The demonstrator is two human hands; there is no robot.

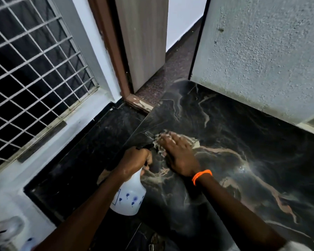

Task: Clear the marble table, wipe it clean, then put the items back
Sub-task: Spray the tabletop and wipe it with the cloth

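At frame centre, the left hand [134, 160] is gripping the spray bottle [128, 195] by its neck, long axis tilting, black nozzle aiming toward upper right. The right hand [178, 153] is lying flat, fingers spread, on a blurred cloth [159, 138] on the marble table [243, 134].

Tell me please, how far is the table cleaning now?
Done: the marble table shows no items on it. In hand: the left hand grips a white spray bottle, and the right hand lies flat on a pale cloth near the table's edge. Left: finishing the wipe and putting the items back.
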